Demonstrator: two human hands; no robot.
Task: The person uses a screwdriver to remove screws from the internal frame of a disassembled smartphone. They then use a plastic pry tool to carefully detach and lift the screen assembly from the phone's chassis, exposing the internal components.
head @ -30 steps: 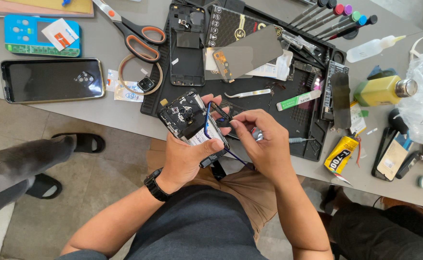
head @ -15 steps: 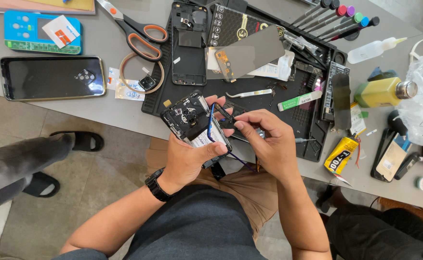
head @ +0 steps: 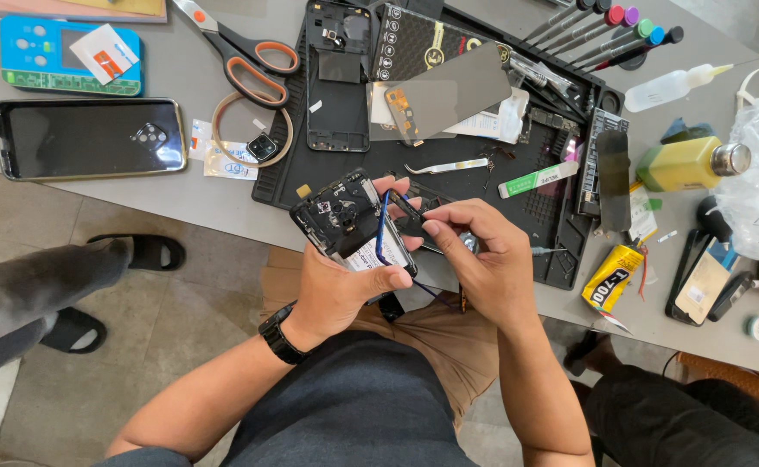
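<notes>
My left hand grips an opened phone with its back off, the black circuit parts facing up and a blue frame edge along its right side. My right hand pinches a small black part at that edge of the phone, fingers closed on it. Both hands are held just in front of the table edge, above my lap. A black watch sits on my left wrist.
A black work mat holds a phone frame, tweezers, a dark screen panel and a row of screwdrivers. Scissors, a whole phone, a glue tube, bottles and a plastic bag lie around. Another person's legs are at left.
My right hand's fingers have shifted slightly along the phone's blue edge, and the phone has tilted a little in my left hand.
</notes>
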